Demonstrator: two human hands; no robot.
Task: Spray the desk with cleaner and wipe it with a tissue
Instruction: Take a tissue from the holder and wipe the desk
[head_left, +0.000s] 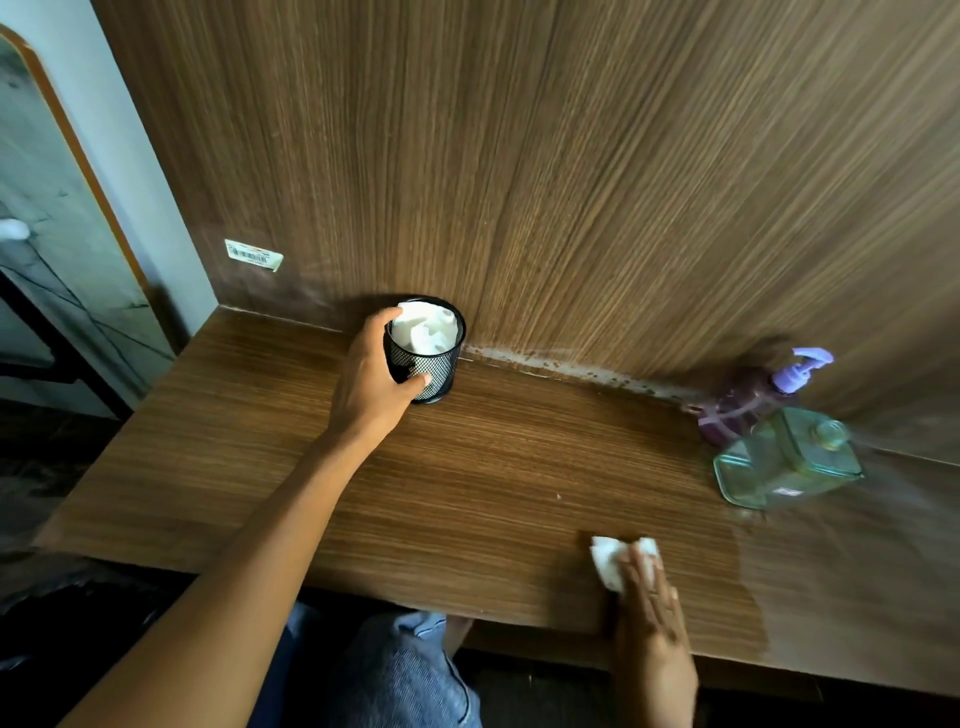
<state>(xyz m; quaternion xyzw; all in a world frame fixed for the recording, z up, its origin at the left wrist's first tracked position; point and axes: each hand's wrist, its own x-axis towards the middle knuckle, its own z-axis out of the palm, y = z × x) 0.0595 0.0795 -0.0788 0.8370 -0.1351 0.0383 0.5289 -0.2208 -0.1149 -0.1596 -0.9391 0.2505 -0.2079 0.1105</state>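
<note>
The wooden desk (493, 467) runs across the view against a wooden back panel. My left hand (371, 382) grips a black mesh cup (434, 371) at the back of the desk; white tissues (423, 327) fill the cup. My right hand (652, 618) presses a crumpled white tissue (608, 558) flat on the desk near the front edge, fingers laid over it. A purple pump bottle (748, 400) stands at the back right, blurred. In front of it stands a clear green bottle (784, 460).
A barcode sticker (254, 254) is on the back panel at the left. White specks and residue line the joint between desk and panel (550, 364). The desk's left end (104, 467) drops off beside a wall and a mirror frame. My jeans-clad knees (395, 670) sit below the front edge.
</note>
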